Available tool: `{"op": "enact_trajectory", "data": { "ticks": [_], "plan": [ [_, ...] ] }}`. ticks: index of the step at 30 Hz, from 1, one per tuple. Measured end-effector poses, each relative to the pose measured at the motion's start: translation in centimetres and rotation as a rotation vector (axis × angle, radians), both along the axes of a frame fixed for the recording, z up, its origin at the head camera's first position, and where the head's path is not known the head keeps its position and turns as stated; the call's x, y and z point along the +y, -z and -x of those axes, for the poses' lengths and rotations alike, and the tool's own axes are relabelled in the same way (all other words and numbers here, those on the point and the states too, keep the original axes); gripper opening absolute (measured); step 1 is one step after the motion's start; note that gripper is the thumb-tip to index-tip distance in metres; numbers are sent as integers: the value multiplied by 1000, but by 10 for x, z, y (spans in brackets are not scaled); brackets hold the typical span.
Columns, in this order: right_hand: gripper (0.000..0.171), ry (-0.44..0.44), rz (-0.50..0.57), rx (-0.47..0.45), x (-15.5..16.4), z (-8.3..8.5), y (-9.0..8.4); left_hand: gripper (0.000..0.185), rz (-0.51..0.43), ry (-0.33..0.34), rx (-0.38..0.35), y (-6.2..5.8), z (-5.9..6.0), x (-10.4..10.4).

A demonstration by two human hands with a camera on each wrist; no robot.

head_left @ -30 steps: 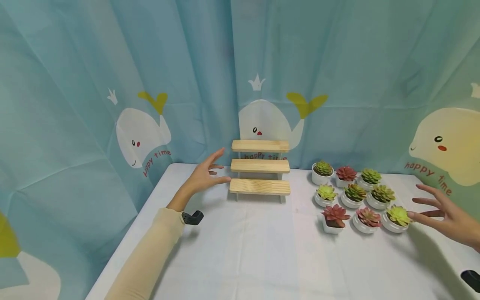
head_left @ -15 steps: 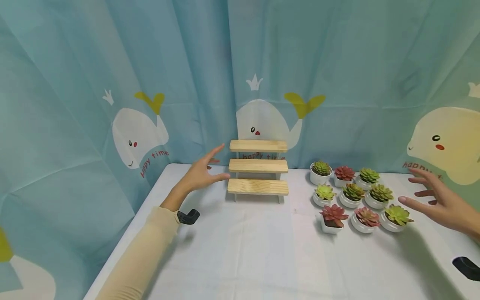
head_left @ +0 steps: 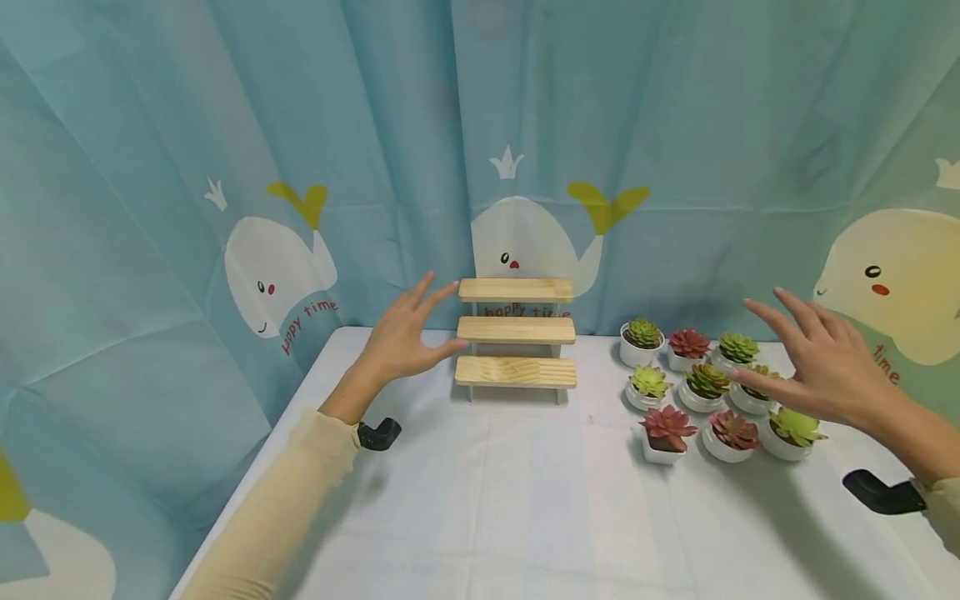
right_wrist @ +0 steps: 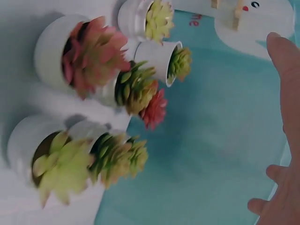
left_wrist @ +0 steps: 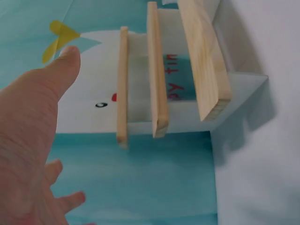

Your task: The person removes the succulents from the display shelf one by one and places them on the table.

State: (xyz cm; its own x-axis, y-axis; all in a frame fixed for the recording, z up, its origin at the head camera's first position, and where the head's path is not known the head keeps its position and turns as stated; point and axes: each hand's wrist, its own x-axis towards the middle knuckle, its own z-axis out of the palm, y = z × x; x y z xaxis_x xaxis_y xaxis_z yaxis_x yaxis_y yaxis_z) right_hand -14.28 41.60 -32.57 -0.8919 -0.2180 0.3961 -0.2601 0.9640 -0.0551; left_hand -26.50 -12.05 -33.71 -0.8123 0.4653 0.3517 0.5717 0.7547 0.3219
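My left hand [head_left: 401,340] hovers beside the left end of a three-step wooden shelf [head_left: 516,332], fingers spread and holding nothing. In the left wrist view the thumb and fingertips stand apart from the shelf's boards [left_wrist: 206,61]. Over the right side of a group of small potted succulents [head_left: 705,383], my right hand [head_left: 832,367] is raised with its fingers extended. It hides part of a green succulent [head_left: 759,382]. Beneath the hand are a yellow-green succulent [head_left: 797,427] and a pink one [head_left: 733,432]. The right wrist view has the pots [right_wrist: 61,51] clear of the fingers.
A white cloth [head_left: 525,500] covers the table. Behind it hangs a blue curtain [head_left: 675,125] with whale prints, close to the shelf's back. A red succulent in a square white pot [head_left: 664,437] stands at the group's front left corner.
My right hand has moved left and up, from the group's right side to above it, with fingers straighter. The left hand has spread its fingers and risen slightly. Pots and shelf stay put.
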Motion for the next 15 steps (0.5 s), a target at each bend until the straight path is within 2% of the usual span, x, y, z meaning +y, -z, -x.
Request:
{"op": "enact_trajectory", "data": {
  "ticks": [4,9,15],
  "plan": [
    [103,-25,-23,-27,-15,10,-3,87,95,-65,61,1,0,12],
    [102,-17,-38,-91,-37,24,-2,87,192,-140,121,3,2,28],
    [101,-13,-54,-117,-57,36,6,86,286,-201,127,11,4,42]
  ]
}}
